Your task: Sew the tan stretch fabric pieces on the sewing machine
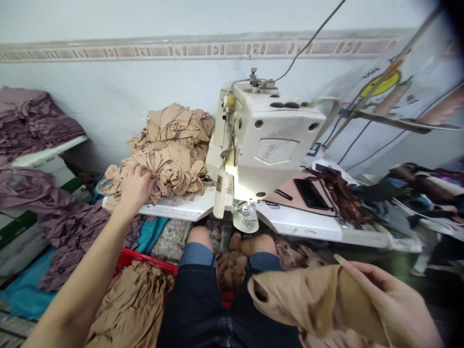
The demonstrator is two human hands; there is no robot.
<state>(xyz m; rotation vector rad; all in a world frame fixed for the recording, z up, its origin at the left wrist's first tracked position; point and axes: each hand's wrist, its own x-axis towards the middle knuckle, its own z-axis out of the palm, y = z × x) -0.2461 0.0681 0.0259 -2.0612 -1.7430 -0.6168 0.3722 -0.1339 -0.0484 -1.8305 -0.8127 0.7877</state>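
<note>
My left hand reaches to the front of a heaped pile of tan fabric pieces beside the sewing machine. Its fingers are curled into the cloth, gripping a fold. At the lower right, my right hand holds up a tan fabric piece between thumb and fingers. That piece hangs over my lap, with a rounded opening at its left end. Between my hands stands a white sewing machine, its lamp lit over the needle area.
A red basket of tan cloth sits by my legs. Mauve fabric is stacked at left and spills downward. On the white table lie a phone and brown strips. A thread stand rises at right.
</note>
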